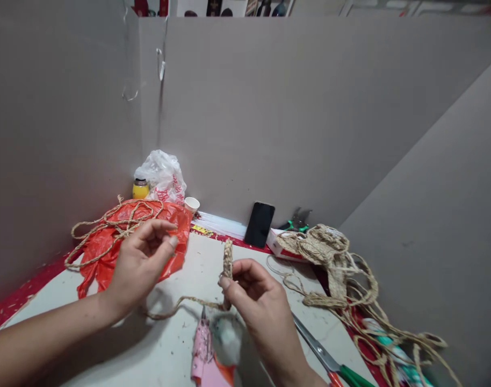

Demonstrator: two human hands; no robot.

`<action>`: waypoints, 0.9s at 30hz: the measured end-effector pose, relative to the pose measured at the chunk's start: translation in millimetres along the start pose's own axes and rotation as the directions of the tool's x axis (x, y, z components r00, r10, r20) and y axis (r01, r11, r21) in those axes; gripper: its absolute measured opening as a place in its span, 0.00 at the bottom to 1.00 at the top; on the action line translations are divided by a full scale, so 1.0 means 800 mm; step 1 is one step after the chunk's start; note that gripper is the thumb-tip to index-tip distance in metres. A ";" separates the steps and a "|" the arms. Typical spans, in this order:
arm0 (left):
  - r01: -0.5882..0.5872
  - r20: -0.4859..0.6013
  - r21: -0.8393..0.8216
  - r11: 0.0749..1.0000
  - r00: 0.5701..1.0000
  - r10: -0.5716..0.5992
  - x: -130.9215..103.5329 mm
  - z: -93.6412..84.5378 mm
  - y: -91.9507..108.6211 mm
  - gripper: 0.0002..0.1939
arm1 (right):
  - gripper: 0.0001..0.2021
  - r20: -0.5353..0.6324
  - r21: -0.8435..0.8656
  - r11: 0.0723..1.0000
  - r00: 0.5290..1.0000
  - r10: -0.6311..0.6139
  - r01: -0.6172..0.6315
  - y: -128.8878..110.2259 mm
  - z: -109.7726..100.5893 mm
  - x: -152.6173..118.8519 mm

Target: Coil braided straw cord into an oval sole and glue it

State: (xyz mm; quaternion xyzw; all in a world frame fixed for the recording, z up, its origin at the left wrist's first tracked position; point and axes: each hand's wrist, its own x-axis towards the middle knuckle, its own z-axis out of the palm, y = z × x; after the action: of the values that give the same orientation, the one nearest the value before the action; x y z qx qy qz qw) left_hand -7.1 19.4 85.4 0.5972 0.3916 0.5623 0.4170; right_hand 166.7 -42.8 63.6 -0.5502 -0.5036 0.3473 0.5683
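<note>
My right hand [255, 295] pinches a small coiled piece of braided straw rope [228, 258], seen edge-on and held upright above the board. From its lower end a rope tail [177, 307] trails left across the white board [149, 355] and passes behind my left wrist. My left hand [143, 263] is raised to the left of the coil, thumb and forefinger apart, with nothing visible between them. Below the coil lies a pink glue gun [203, 349], its metal nozzle pointing away from me. Scissors [320, 349] with green and orange handles lie beside my right wrist, partly hidden.
An orange-red plastic bag [179, 220] with loose rope on it lies left. Behind are a yellow jar [140, 189], white paper cup [192, 204], glue sticks [221, 223] and phone [259, 224]. Pliers [297, 221] and a rope heap [330, 252] sit right. Grey panels enclose the table.
</note>
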 end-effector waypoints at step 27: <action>0.520 0.589 -0.414 0.748 0.779 -0.215 0.003 -0.003 -0.009 0.12 | 0.13 0.003 -0.112 0.949 0.955 -0.297 0.295 0.011 0.017 -0.011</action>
State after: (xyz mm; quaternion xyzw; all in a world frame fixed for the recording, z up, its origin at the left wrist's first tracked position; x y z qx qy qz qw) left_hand -9.7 24.3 79.7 0.4820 0.2011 0.3763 0.7653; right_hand 152.7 -45.7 51.8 -0.5017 -0.5950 0.2257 0.5859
